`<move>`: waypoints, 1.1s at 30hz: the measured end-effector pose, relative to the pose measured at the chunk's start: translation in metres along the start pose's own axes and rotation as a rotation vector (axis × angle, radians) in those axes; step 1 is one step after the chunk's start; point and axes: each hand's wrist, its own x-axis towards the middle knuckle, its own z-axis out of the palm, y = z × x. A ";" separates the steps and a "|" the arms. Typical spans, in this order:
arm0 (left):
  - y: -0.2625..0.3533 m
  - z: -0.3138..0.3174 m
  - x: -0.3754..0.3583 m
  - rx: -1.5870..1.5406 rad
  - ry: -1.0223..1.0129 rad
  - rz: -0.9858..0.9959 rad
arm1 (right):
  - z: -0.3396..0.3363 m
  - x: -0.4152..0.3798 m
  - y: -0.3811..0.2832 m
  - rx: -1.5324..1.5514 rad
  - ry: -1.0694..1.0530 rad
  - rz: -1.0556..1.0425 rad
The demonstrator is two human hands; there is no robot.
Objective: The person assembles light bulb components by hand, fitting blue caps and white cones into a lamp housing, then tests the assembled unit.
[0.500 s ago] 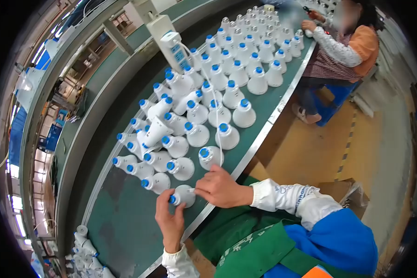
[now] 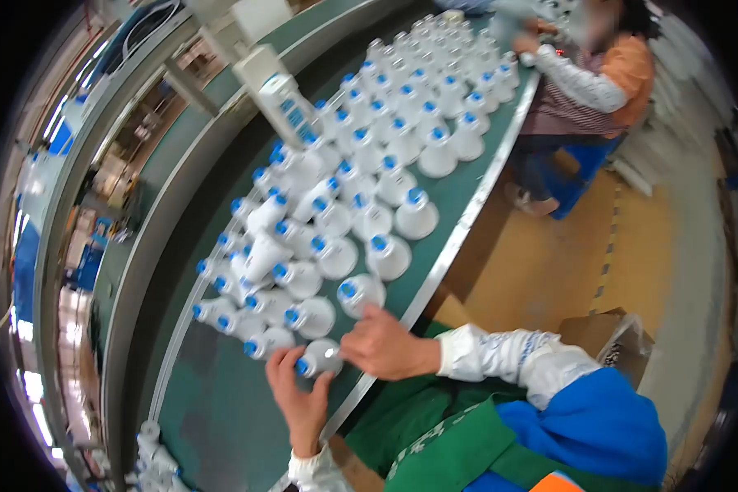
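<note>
My left hand has its thumb and fingers around the neck end of a white cone-shaped bulb with a blue cap. The bulb lies tilted over the green belt, its cap toward the left hand. My right hand is closed in a pinch at the wide end of the same bulb. A small bright white spot shows by its fingertips; I cannot make out what they hold. Just beyond the right hand stands another blue-capped bulb. Several more of these bulbs are grouped close by.
Rows of bulbs cover the green conveyor belt toward the far end; some lie on their sides. A white socket box stands at the belt's far edge. A metal rail borders the near side. Another person sits farther along.
The view has shifted a little, so the bulbs appear lower and to the left. Both hands stay at the same bulb. The white cord over the bulbs is no longer clearly visible.
</note>
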 end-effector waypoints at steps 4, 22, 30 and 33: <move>-0.023 0.001 -0.004 -0.082 -0.021 -0.005 | 0.002 -0.002 0.000 -0.045 -0.005 -0.055; -0.011 -0.007 -0.002 -0.091 -0.221 -0.024 | 0.012 -0.010 0.003 0.197 0.066 0.137; -0.010 0.003 -0.006 -0.138 -0.149 -0.012 | 0.013 -0.012 0.002 0.236 0.023 0.147; -0.007 0.003 -0.005 -0.177 -0.180 -0.043 | 0.014 -0.012 0.001 0.241 0.028 0.144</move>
